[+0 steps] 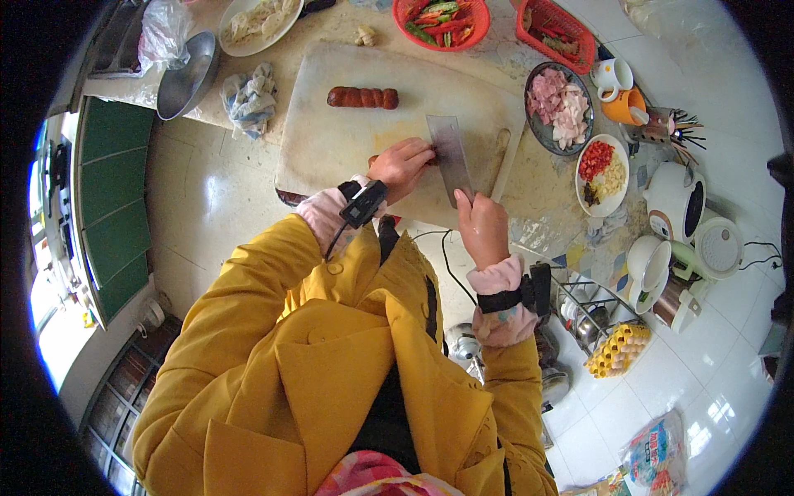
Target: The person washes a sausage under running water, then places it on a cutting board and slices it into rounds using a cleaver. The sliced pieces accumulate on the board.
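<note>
On the pale cutting board (310, 157) lies a reddish-brown sausage (362, 97) with a scored or notched surface. Below it, my left hand (400, 169) is closed, its fingers pressing a second reddish-brown piece (372, 159) on the board. Only small bits of that piece show past the fingers; it looks like another sausage. My right hand (484, 227) grips the handle of a cleaver (451, 153). The blade stands on edge just right of my left fingertips, at the end of the held piece.
At the back are a red basket of cut peppers (442, 23) and a plate of pale food (258, 29). To the right stand a plate of sliced meat (538, 124), a plate of chopped bits (616, 157) and mugs (610, 76). A crumpled cloth (248, 97) lies left of the board.
</note>
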Demonstrator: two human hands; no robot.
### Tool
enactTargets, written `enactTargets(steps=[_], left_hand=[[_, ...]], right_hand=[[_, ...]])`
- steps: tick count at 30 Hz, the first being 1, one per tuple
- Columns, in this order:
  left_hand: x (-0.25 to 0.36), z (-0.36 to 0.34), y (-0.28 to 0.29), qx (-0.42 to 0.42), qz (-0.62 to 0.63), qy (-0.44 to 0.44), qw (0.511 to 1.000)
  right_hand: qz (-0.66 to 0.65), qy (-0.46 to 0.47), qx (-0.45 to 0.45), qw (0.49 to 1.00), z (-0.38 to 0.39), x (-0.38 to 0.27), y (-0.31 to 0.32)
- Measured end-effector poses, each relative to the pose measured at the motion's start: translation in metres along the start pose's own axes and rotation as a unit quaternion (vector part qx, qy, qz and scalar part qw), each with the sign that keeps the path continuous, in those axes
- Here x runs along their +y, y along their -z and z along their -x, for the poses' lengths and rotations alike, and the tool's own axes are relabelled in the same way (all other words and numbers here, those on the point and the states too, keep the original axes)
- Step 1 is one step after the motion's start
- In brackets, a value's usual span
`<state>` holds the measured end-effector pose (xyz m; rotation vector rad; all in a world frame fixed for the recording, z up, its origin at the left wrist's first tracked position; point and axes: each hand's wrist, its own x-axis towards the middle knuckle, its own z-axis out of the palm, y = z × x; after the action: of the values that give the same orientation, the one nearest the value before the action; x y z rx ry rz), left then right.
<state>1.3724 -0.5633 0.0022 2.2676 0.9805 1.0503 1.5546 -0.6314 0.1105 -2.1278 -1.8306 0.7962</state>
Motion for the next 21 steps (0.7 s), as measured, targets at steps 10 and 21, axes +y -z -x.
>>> enactTargets(steps=[10,21], left_hand=[[-0.002,0.001,0.002,-0.008,0.019,0.006,1.000],[0.003,0.003,0.004,0.007,-0.030,0.018,0.999]], right_hand=[[0.003,-0.008,-0.007,1.000,-0.026,-0.004,-0.022],[-0.090,-0.023,0.121,0.988,-0.046,0.004,-0.040]])
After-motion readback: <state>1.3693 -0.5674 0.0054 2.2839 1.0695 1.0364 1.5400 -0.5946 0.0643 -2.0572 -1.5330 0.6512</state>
